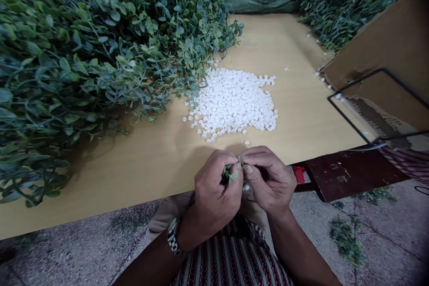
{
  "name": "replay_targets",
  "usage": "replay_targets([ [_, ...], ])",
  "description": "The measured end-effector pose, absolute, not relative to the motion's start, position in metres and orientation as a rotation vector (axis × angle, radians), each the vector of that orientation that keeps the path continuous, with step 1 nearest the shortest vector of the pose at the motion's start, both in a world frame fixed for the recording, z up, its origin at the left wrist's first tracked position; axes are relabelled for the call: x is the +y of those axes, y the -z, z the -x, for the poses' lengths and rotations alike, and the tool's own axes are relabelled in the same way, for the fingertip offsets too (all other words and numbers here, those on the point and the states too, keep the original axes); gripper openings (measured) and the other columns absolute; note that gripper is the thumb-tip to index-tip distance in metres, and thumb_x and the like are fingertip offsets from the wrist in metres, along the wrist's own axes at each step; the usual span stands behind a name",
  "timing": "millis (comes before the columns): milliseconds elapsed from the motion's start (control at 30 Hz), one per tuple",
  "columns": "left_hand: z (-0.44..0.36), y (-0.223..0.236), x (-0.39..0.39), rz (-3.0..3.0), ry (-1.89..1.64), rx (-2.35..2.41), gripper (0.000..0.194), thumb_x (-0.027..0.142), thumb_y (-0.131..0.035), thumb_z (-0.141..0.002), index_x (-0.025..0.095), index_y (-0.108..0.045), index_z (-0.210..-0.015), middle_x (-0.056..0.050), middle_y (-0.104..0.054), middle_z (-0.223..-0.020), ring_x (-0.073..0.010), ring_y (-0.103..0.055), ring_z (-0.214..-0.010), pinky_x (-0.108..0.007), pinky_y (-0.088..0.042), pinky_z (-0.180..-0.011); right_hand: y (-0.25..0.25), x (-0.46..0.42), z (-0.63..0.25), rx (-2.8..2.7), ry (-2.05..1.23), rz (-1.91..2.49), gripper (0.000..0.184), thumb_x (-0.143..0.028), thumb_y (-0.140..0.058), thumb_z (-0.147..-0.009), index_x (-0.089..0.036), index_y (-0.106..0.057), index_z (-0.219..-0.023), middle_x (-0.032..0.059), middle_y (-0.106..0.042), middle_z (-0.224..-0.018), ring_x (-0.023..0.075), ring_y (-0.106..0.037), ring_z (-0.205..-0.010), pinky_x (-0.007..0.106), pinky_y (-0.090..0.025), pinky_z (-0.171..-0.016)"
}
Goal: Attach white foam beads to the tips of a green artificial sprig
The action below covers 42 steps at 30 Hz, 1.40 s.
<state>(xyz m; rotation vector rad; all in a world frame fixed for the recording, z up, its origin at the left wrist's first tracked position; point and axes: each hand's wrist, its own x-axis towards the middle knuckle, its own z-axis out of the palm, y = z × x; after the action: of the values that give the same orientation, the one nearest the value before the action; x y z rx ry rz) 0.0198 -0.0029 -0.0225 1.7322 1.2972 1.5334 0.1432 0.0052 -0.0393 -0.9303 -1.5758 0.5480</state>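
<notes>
Head view, your left hand (pixel 214 187) and right hand (pixel 268 181) pinch a small green sprig (pixel 230 173), fingers closed tight, white beads (pixel 234 103) on the surface (pixel 150 156) nearby

— What does the worker wear at the table?
— Both forearms are bare, no sleeves in view. The left hand (pixel 214 187) has a metal-link wristwatch (pixel 173 237) at seven o'clock from it. The right hand (pixel 268 183) carries no jewellery. A maroon-and-white striped garment (pixel 231 257) covers the lap, six o'clock from the hands.
</notes>
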Motion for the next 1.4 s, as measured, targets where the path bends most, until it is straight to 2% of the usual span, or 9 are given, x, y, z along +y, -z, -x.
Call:
replay_targets([
  [100,-0.019,0.018,-0.003,-1.682,-1.4,1.345,0.013,0.007,-0.053,-0.081,0.02,-0.055,-0.077,0.001,-0.059,-0.069,-0.0112,-0.058,-0.064,-0.021,-0.048,-0.06,0.03,0.003,-0.148,-1.603,-0.493,0.959,0.024,-0.014,-0.06,-0.083,-0.023,-0.065,-0.105,0.0063,-0.066,-0.093,0.0212,-0.062,-0.092,0.038,-0.055,-0.074],
  [367,-0.018,0.017,-0.002,-1.865,-1.372,1.222,0.019,0.007,-0.05,-0.072,0.022,-0.051,-0.084,-0.001,-0.061,-0.075,-0.0148,-0.059,-0.068,-0.025,-0.049,-0.061,0.006,-0.006,-0.149,-1.867,-0.296,0.956,0.012,-0.009,-0.058,-0.083,-0.021,-0.06,-0.087,0.0023,-0.061,-0.076,0.0163,-0.056,-0.072,0.033,-0.047,-0.063],
  [567,-0.016,0.013,-0.003,-1.863,-1.248,1.246,0.018,0.007,-0.051,-0.07,0.022,-0.049,-0.08,0.001,-0.058,-0.07,-0.0143,-0.056,-0.063,-0.025,-0.046,-0.056,0.003,-0.007,-0.16,-1.961,-0.356,0.92,0.017,-0.017,-0.064,-0.082,-0.02,-0.059,-0.099,0.0047,-0.064,-0.085,0.019,-0.059,-0.08,0.036,-0.05,-0.068],
  [700,-0.017,0.015,-0.003,-1.875,-1.238,1.269,0.019,0.008,-0.052,-0.069,0.022,-0.048,-0.08,0.002,-0.057,-0.068,-0.0144,-0.055,-0.061,-0.024,-0.044,-0.053,0.0,-0.008,-0.16,-1.979,-0.327,0.927,0.015,-0.015,-0.066,-0.08,-0.02,-0.06,-0.093,0.004,-0.062,-0.08,0.0174,-0.058,-0.075,0.034,-0.049,-0.065],
  [900,-0.016,0.012,-0.002,-1.988,-1.237,1.176,0.012,0.01,-0.049,-0.076,0.02,-0.05,-0.082,0.0,-0.058,-0.07,-0.0149,-0.055,-0.063,-0.026,-0.046,-0.057,-0.001,-0.002,-0.159,-1.974,-0.148,0.987,0.014,-0.008,-0.057,-0.084,-0.021,-0.057,-0.09,0.0025,-0.061,-0.075,0.0161,-0.056,-0.07,0.032,-0.047,-0.063],
  [1033,-0.009,0.005,-0.001,-1.854,-1.186,0.966,0.012,0.014,-0.046,-0.082,0.018,-0.057,-0.084,-0.002,-0.059,-0.068,-0.0141,-0.055,-0.06,-0.025,-0.046,-0.054,0.001,0.003,-0.16,-1.95,-0.249,0.983,0.012,-0.008,-0.052,-0.087,-0.021,-0.052,-0.085,0.0005,-0.054,-0.07,0.0144,-0.052,-0.068,0.03,-0.044,-0.061],
  [1133,-0.006,0.004,0.001,-1.722,-1.181,0.967,0.02,0.015,-0.044,-0.088,0.018,-0.057,-0.073,0.001,-0.055,-0.059,-0.0112,-0.05,-0.052,-0.023,-0.042,-0.049,0.002,0.004,-0.158,-1.935,-0.35,0.947,0.013,-0.008,-0.051,-0.088,-0.02,-0.051,-0.082,0.0,-0.052,-0.07,0.0137,-0.05,-0.069,0.029,-0.043,-0.062],
  [1233,-0.005,0.005,0.003,-1.637,-1.183,0.978,0.022,0.014,-0.048,-0.087,0.018,-0.055,-0.066,0.002,-0.052,-0.056,-0.0098,-0.046,-0.048,-0.022,-0.04,-0.046,0.004,0.005,-0.159,-1.917,-0.419,0.925,0.013,-0.008,-0.05,-0.087,-0.02,-0.053,-0.082,-0.0002,-0.053,-0.07,0.0139,-0.051,-0.069,0.03,-0.044,-0.063],
  [1400,-0.004,0.009,0.004,-1.51,-1.204,1.058,0.018,0.015,-0.051,-0.085,0.018,-0.059,-0.069,0.002,-0.053,-0.056,-0.0102,-0.047,-0.049,-0.021,-0.039,-0.045,0.007,0.023,-0.176,-1.944,-0.401,0.935,0.011,-0.01,-0.054,-0.087,-0.019,-0.059,-0.086,0.0007,-0.058,-0.073,0.0145,-0.057,-0.071,0.028,-0.048,-0.061],
])
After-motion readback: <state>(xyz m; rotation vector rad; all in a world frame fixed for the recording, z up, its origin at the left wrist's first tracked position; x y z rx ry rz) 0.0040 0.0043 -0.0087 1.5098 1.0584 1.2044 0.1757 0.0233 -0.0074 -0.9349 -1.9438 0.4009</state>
